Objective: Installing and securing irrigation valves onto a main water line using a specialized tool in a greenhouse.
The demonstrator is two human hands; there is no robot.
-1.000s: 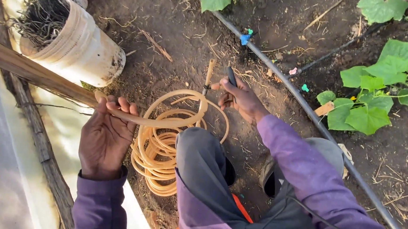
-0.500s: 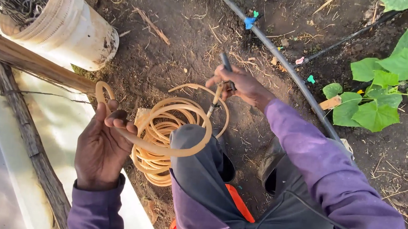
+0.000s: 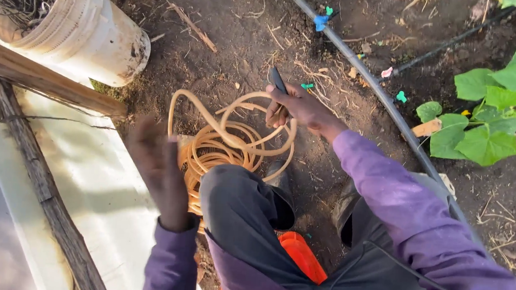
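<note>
A coil of tan cord [image 3: 228, 143] lies on the dark soil in front of my bent knee [image 3: 236, 203]. My right hand [image 3: 302, 109] is closed around a dark-handled tool [image 3: 277, 80] whose tip points away from me, and a loop of the cord runs under its fingers. My left hand [image 3: 155, 165] is blurred by motion, raised beside the coil's left edge, just below a tall loop of cord [image 3: 174, 107]. Whether it holds the cord is unclear.
A white bucket [image 3: 91, 33] full of dry roots lies tipped at the top left over a wooden pole [image 3: 47, 78]. White plastic sheeting [image 3: 88, 194] borders the left. A black irrigation pipe [image 3: 380, 96] runs diagonally past green leafy plants [image 3: 486, 117].
My left hand has swung down and back from the coil and is now blurred. The loop it pulled stands up on the left. My right hand stays on the tool.
</note>
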